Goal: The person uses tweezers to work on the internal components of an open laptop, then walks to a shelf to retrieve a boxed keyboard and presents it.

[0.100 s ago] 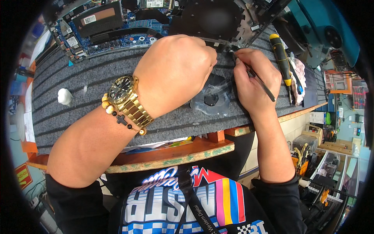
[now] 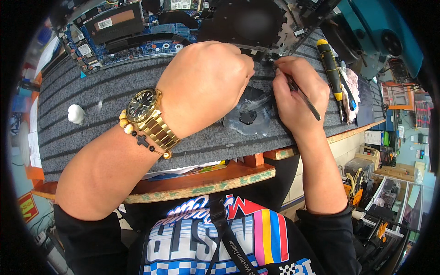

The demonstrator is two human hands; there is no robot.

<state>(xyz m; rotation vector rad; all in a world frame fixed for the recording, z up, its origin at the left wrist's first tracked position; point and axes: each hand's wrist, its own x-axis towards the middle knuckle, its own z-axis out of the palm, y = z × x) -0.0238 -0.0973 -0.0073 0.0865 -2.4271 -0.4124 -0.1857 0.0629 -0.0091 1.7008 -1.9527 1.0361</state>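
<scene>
An opened laptop (image 2: 137, 27) lies at the far edge of a grey ribbed mat (image 2: 91, 133), its blue circuit board and black fan exposed. My left hand (image 2: 206, 85), wearing a gold watch and bead bracelet, is closed against the laptop's near edge by the fan; what it grips is hidden. My right hand (image 2: 298, 96) holds a thin dark tool (image 2: 305, 98) like a pen, its tip at the laptop's edge. A round dark part (image 2: 250, 117) lies on the mat between my hands.
A yellow-and-black screwdriver (image 2: 332, 73) lies on the mat at right beside a crumpled cloth (image 2: 352, 89). A small white lump (image 2: 75, 113) sits at the mat's left. A teal device (image 2: 385, 36) stands far right. The wooden bench edge (image 2: 206, 181) runs below.
</scene>
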